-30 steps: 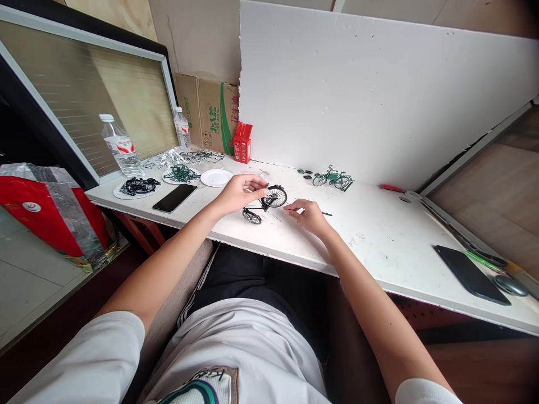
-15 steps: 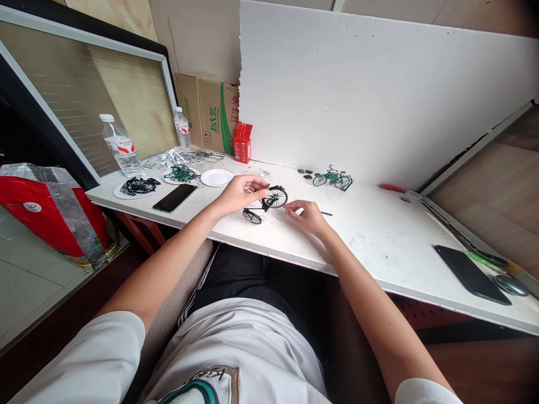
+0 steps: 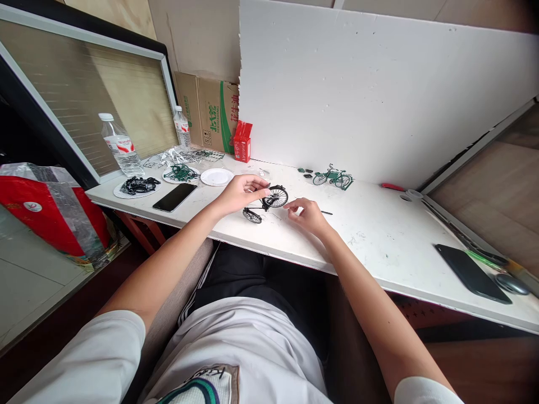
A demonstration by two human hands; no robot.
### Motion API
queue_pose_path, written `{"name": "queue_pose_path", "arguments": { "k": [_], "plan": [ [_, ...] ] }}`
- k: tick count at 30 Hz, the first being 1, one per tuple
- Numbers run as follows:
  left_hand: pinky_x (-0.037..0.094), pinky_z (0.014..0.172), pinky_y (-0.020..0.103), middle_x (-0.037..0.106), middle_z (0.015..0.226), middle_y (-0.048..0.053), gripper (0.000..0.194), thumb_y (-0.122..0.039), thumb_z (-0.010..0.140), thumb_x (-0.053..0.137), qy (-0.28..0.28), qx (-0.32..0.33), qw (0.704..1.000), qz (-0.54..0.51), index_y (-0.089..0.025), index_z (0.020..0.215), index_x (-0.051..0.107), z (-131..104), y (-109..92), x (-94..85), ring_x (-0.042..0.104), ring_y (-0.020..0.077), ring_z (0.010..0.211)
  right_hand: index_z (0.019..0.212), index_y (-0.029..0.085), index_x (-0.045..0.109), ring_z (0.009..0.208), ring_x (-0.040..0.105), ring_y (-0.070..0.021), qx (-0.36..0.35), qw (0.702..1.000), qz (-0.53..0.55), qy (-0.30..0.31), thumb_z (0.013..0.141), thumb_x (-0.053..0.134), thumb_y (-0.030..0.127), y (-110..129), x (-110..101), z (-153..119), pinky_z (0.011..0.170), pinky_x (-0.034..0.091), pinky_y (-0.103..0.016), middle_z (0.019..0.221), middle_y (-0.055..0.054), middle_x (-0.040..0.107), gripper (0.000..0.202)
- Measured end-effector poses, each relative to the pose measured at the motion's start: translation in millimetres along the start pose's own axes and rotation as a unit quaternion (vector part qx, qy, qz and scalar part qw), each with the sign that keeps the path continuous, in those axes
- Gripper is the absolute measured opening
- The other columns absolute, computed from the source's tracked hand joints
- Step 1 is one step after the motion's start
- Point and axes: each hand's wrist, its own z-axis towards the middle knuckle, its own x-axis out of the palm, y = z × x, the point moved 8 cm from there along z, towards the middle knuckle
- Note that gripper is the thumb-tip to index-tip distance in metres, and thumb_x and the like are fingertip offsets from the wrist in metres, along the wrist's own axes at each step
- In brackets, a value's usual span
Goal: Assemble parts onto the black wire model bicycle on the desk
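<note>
A small black model bicycle point(image 3: 278, 196) is tilted over the white table, with one spoked wheel raised and the other lower to the left. The fingers and thumb of my left hand point(image 3: 242, 193) are closed on it beside the raised wheel. Just right of that wheel, a little apart from it, is my right hand point(image 3: 309, 214). Its fingers are bent and the thumb and forefinger pinch together; anything between them is too small to make out. Close behind the right hand lies a thin dark stick point(image 3: 327, 212).
A green model bicycle point(image 3: 333, 177) stands at the back near small dark green pieces point(image 3: 304, 170). To the left are plates of black parts point(image 3: 137, 185) and green parts point(image 3: 181, 173), a bare white plate point(image 3: 217, 177), a phone point(image 3: 175, 197) and water bottles point(image 3: 122, 147). A dark tablet-like slab point(image 3: 471, 273) lies right.
My right hand has shifted very slightly up and left beside the wheel. The left hand and the black model bicycle have hardly moved.
</note>
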Motion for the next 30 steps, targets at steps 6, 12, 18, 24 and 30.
{"name": "queue_pose_path", "arguments": {
  "k": [6, 12, 18, 24, 30],
  "plan": [
    [0.057, 0.097, 0.041, 0.081, 0.109, 0.013, 0.051, -0.054, 0.078, 0.091, 0.000, -0.001, 1.000, -0.003, -0.015, 0.108, 0.080, -0.1, 0.8, 1.7, 0.074, 0.0263, 0.103, 0.102, 0.025, 0.084, 0.096, 0.072, -0.0246, -0.018, 1.000, -0.020, 0.007, 0.088, 0.066, 0.016, 2.8, 1.6, -0.4, 0.080, 0.059, -0.034, 0.105, -0.005, 0.083, 0.025],
    [0.057, 0.097, 0.041, 0.081, 0.107, 0.013, 0.052, -0.056, 0.075, 0.092, -0.001, -0.008, 1.000, -0.005, -0.015, 0.106, 0.080, -0.7, 0.3, 2.7, 0.074, 0.0269, 0.103, 0.103, 0.024, 0.084, 0.097, 0.072, -0.0255, -0.020, 0.999, -0.033, 0.019, 0.087, 0.066, 0.014, 8.5, 3.9, -1.8, 0.081, 0.059, -0.035, 0.104, -0.006, 0.083, 0.027],
    [0.057, 0.097, 0.041, 0.080, 0.106, 0.013, 0.053, -0.057, 0.074, 0.092, -0.002, -0.011, 1.000, -0.006, -0.015, 0.104, 0.080, -1.4, -0.1, 3.9, 0.074, 0.0267, 0.102, 0.104, 0.024, 0.085, 0.095, 0.072, -0.0246, -0.024, 0.999, -0.031, 0.026, 0.087, 0.066, 0.012, 10.6, 5.4, -1.9, 0.081, 0.058, -0.034, 0.104, -0.006, 0.083, 0.028],
    [0.057, 0.095, 0.040, 0.080, 0.107, 0.014, 0.056, -0.059, 0.075, 0.091, 0.001, -0.010, 1.000, -0.004, -0.014, 0.105, 0.079, -1.2, 0.6, 4.8, 0.074, 0.0264, 0.101, 0.104, 0.022, 0.085, 0.095, 0.072, -0.0247, -0.035, 0.999, -0.036, 0.017, 0.089, 0.065, 0.014, 9.2, 5.8, -1.9, 0.081, 0.058, -0.034, 0.104, -0.006, 0.083, 0.026],
    [0.056, 0.093, 0.038, 0.080, 0.107, 0.013, 0.056, -0.059, 0.076, 0.091, 0.003, -0.007, 1.000, 0.000, -0.013, 0.106, 0.080, 0.1, 3.7, 5.1, 0.073, 0.0255, 0.101, 0.102, 0.022, 0.084, 0.092, 0.071, -0.0243, -0.050, 0.998, -0.036, 0.008, 0.089, 0.064, 0.014, 10.3, 6.1, -1.9, 0.079, 0.058, -0.034, 0.102, -0.006, 0.083, 0.025]
  ]
}}
